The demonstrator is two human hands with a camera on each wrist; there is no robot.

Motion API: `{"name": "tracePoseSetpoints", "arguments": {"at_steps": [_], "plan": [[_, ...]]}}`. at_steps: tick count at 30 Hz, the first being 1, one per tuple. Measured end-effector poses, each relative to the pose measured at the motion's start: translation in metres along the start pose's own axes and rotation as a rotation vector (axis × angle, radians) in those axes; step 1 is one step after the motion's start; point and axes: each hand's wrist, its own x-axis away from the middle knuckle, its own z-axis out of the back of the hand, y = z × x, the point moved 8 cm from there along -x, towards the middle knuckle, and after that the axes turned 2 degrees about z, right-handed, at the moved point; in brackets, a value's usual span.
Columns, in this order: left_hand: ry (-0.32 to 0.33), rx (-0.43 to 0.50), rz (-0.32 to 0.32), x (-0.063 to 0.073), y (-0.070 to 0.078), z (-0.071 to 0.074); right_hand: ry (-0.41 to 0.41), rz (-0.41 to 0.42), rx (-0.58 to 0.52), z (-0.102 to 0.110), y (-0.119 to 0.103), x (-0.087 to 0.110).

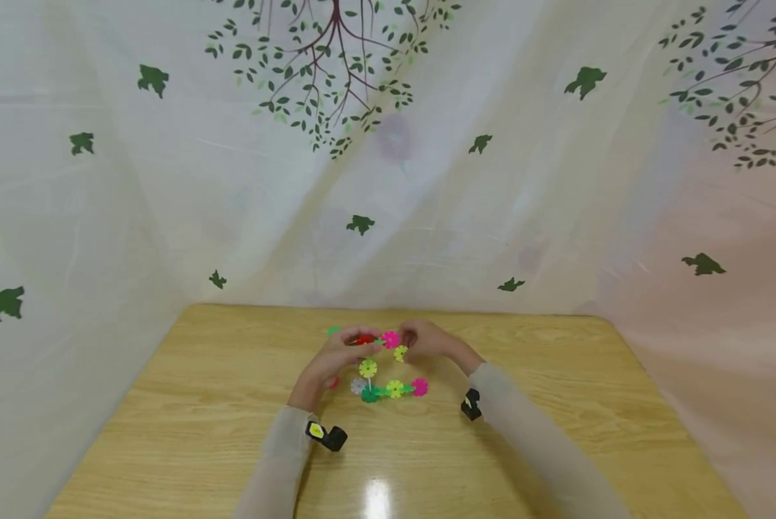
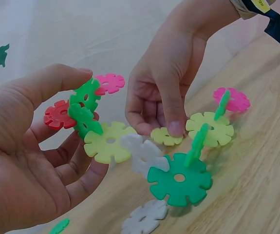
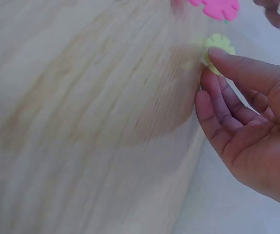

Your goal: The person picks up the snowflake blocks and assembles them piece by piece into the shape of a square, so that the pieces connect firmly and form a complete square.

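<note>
My left hand [image 1: 333, 358] grips one end of a chain of notched plastic flower discs, its thumb and fingers around the green discs [image 2: 85, 122]. A red disc [image 2: 57, 115] and a pink disc [image 2: 110, 83] join them there. From this end the chain runs through a yellow disc [image 2: 105, 146], a white disc [image 2: 142, 153] and a dark green disc [image 2: 171, 187]. It continues to another yellow disc [image 2: 217, 131] and a pink disc [image 2: 234, 101]. Between thumb and fingers, my right hand [image 1: 431, 339] pinches a separate yellow disc [image 3: 220, 45], close to the held end.
A loose white disc [image 2: 144, 218] lies on the wooden table [image 1: 413, 454] beside the chain. A green piece [image 1: 333, 331] is behind my left hand, and a red piece [image 1: 333, 383] shows near that wrist. Patterned cloth [image 1: 426, 245] hangs behind the table.
</note>
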Motion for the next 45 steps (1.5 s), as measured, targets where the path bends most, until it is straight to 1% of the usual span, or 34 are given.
{"name": "tracePoseSetpoints", "arguments": {"at_steps": [5, 7, 9, 15, 20, 27, 32, 35, 42, 45], "plan": [[0.026, 0.005, 0.006, -0.001, -0.001, -0.003, 0.039, -0.033, -0.113, 0.01, 0.012, 0.012], [0.034, 0.009, 0.006, -0.002, -0.002, -0.005, 0.056, -0.053, -0.142, 0.012, 0.017, 0.016], [0.045, 0.014, 0.006, -0.003, -0.003, -0.007, 0.079, -0.056, -0.167, 0.015, 0.02, 0.02], [0.084, 0.048, -0.002, -0.005, -0.003, -0.013, 0.18, -0.058, -0.243, 0.023, 0.025, 0.035], [0.108, 0.062, 0.002, -0.006, -0.004, -0.014, 0.249, -0.062, -0.314, 0.029, 0.022, 0.042], [0.129, 0.084, -0.008, -0.009, -0.007, -0.014, 0.308, -0.041, -0.412, 0.034, 0.017, 0.044], [0.137, 0.11, -0.014, -0.01, -0.008, -0.013, 0.339, -0.025, -0.459, 0.032, 0.013, 0.044], [0.14, 0.109, -0.011, -0.01, -0.008, -0.012, 0.36, -0.019, -0.488, 0.029, 0.013, 0.044], [0.118, 0.083, 0.0, -0.011, -0.004, -0.013, 0.438, -0.041, -0.493, 0.031, 0.019, 0.047], [0.113, 0.076, 0.009, -0.012, -0.003, -0.012, 0.463, -0.035, -0.495, 0.033, 0.018, 0.048]]}}
